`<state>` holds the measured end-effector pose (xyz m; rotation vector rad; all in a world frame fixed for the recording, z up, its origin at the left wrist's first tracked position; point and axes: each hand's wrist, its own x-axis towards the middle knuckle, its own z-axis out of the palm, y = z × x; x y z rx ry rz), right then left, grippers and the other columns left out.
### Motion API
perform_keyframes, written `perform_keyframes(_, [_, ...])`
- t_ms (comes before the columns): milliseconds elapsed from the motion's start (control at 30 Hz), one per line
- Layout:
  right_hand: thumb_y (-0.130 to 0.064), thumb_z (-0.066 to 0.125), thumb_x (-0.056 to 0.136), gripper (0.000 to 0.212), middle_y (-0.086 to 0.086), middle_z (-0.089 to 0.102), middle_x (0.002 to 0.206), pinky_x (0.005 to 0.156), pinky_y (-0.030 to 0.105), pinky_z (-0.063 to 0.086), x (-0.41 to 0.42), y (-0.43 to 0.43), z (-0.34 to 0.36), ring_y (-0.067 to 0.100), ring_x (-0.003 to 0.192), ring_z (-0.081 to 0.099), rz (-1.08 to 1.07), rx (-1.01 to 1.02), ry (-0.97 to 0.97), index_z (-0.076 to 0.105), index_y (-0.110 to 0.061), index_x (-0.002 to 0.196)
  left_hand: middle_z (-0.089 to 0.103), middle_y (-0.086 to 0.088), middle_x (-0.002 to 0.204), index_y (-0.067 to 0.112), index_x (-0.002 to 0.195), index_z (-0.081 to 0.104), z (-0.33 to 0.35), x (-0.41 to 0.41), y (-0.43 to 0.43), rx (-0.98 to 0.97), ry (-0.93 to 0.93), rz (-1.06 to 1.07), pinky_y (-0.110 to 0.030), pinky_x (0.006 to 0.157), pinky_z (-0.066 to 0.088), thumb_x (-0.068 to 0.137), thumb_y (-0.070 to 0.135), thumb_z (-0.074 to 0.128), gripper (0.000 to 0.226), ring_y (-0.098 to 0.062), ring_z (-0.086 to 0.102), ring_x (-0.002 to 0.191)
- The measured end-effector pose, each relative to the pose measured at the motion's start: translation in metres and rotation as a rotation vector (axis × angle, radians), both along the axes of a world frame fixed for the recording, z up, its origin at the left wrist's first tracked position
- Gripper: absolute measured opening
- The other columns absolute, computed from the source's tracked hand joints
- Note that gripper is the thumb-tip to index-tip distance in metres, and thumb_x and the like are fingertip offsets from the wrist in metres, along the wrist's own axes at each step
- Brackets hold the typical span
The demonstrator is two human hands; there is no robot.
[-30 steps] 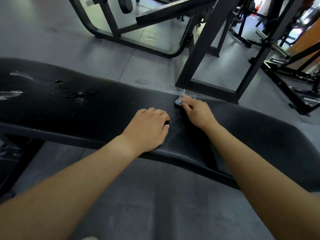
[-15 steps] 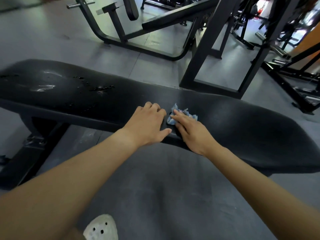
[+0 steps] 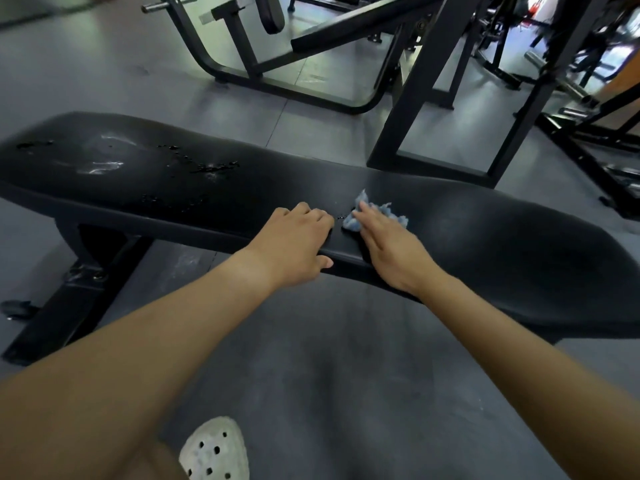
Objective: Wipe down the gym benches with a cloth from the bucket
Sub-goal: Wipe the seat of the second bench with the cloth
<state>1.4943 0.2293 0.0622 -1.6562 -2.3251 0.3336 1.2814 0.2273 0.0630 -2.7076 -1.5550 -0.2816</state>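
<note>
A long black padded gym bench (image 3: 502, 237) runs across the view, with water drops and wet streaks on its left half. A small crumpled blue cloth (image 3: 391, 216) lies on the pad's middle. My right hand (image 3: 391, 251) presses flat on the cloth, fingers extended, covering most of it. My left hand (image 3: 294, 244) rests just left of the cloth, fingers curled over the pad and thumb hooked under the near edge. No bucket is in view.
The bench's black steel leg and foot (image 3: 69, 306) stand at lower left. Behind the bench are a black rack frame (image 3: 415, 109) and other machine frames (image 3: 277, 71) on the grey floor. A white perforated shoe (image 3: 214, 448) shows at the bottom.
My right hand drew the cloth from the pad's far edge toward the near side, then slid slightly outward again. The view pulled back and rose; my left hand stayed on the near edge.
</note>
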Motion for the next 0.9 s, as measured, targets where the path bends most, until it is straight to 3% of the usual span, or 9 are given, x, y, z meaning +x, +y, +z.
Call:
perform_keyframes(133, [-0.024,0.035,0.11,0.045,-0.007,0.023,0.166,0.125,0.025,0.009,0.005,-0.026,-0.003,0.007,0.153,0.015,0.112,-0.006,-0.007,0.038,-0.02,0.155,0.053,0.002,0.142,0.019,0.139,0.049,0.0,0.001,0.0,0.012,0.0,-0.001,-0.044,0.105,0.042,0.093,0.055,0.064,0.06,-0.022,0.047,0.128])
perform_keyframes(200, [-0.026,0.034,0.11,0.045,-0.01,0.024,0.165,0.125,0.027,0.013,0.013,-0.016,0.0,0.005,0.152,0.017,0.096,-0.021,-0.01,0.04,-0.024,0.155,0.051,0.0,0.147,0.018,0.141,0.048,-0.002,0.002,-0.003,0.022,-0.003,0.004,-0.044,0.107,0.042,0.094,0.053,0.064,0.061,-0.023,0.047,0.131])
perform_keyframes(367, [-0.03,0.031,0.111,0.044,-0.003,0.025,0.166,0.123,0.037,0.013,0.015,0.024,0.004,0.018,0.154,0.019,-0.14,-0.054,0.021,0.041,-0.022,0.153,0.049,-0.002,0.15,0.016,0.14,0.05,-0.005,0.002,-0.008,0.002,-0.023,0.019,-0.044,0.11,0.04,0.096,0.049,0.064,0.057,-0.024,0.044,0.135])
perform_keyframes(467, [-0.026,0.029,0.11,0.042,0.004,0.028,0.165,0.122,0.041,0.017,-0.001,0.017,-0.001,0.024,0.153,0.021,-0.11,-0.002,-0.004,0.047,-0.015,0.147,0.049,-0.004,0.15,0.015,0.142,0.048,-0.003,0.005,-0.007,0.002,-0.007,0.032,-0.044,0.11,0.041,0.095,0.048,0.065,0.06,-0.025,0.045,0.135])
perform_keyframes(667, [-0.024,0.032,0.11,0.046,-0.002,0.023,0.167,0.12,0.024,0.005,0.007,-0.028,-0.008,0.013,0.154,0.015,0.092,0.032,-0.036,0.037,-0.02,0.156,0.053,-0.006,0.144,0.012,0.141,0.049,0.0,0.009,-0.012,0.01,0.01,0.046,-0.042,0.104,0.045,0.095,0.045,0.066,0.059,-0.027,0.049,0.128])
perform_keyframes(767, [-0.027,0.032,0.11,0.045,-0.006,0.024,0.166,0.122,0.03,0.014,0.026,-0.028,-0.002,0.013,0.153,0.018,0.087,0.003,-0.058,0.037,-0.025,0.155,0.045,-0.008,0.155,0.011,0.147,0.045,-0.001,0.009,-0.014,-0.006,0.053,0.046,-0.041,0.109,0.041,0.1,0.045,0.06,0.061,-0.028,0.046,0.135])
perform_keyframes(900, [-0.024,0.031,0.109,0.041,0.003,0.035,0.161,0.12,0.042,0.023,0.044,-0.016,0.005,0.028,0.149,0.03,-0.081,-0.023,-0.06,0.046,-0.021,0.146,0.025,-0.008,0.169,0.013,0.158,0.032,-0.004,0.007,-0.018,-0.033,0.096,0.067,-0.044,0.123,0.027,0.105,0.047,0.05,0.066,-0.028,0.031,0.15])
